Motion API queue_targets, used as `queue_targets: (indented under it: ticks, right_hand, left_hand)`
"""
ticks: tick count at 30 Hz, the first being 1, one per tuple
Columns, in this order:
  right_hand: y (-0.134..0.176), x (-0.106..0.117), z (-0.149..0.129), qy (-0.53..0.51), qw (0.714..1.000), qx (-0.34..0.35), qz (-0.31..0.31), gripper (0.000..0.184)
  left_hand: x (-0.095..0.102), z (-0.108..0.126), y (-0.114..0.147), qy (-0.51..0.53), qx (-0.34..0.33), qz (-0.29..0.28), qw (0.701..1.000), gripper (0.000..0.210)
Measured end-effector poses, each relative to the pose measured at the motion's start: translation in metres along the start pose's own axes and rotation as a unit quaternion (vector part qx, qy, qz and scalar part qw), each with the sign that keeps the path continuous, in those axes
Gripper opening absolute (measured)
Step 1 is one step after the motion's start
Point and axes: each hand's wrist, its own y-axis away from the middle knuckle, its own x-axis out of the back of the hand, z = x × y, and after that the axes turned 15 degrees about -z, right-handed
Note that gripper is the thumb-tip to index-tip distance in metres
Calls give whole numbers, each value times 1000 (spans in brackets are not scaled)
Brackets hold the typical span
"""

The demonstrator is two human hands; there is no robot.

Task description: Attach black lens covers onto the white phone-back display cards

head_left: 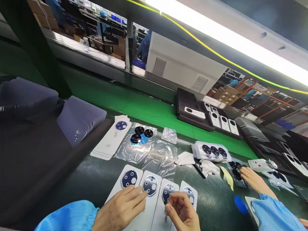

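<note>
Four white phone back covers (147,214) lie side by side on the dark work surface in front of me, each with a dark blue round camera area marked by small rings. My left hand (121,207) lies across the two left-hand covers just below their round areas, fingers stretched out flat, holding nothing. Over the third and fourth covers is my right hand (184,213). Its fingers are curled, with thumb and forefinger close together by the third cover's round camera area (167,192). Whatever those fingertips hold, if anything, cannot be made out.
Behind my hands are stacked white covers (104,144), plastic bags (131,152) with black discs (139,130), and white cloths (186,158). Purple-grey sheets (79,118) stand at left. At right, another person's hand (251,176) touches bagged black discs (237,173). Black trays (189,102) stand farther back.
</note>
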Motion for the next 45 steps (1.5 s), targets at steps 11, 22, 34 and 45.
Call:
queue_targets:
  ticks: [11, 22, 34, 45]
  right_hand:
    - [-22, -3, 14, 222, 969, 60, -85, 19]
    - [-33, -30, 23, 519, 821, 233, -48, 23]
    - [-37, -26, 14, 530, 818, 220, -25, 19]
    - [-35, -29, 14, 565, 788, 244, -24, 22]
  left_hand:
    - [-9, -3, 4, -42, -38, -20, 998, 49]
    - [-13, -4, 9, -59, -49, -36, 996, 47]
    - [-17, -5, 10, -58, -55, -32, 996, 47]
    - [-17, -5, 10, -60, -50, -34, 996, 47]
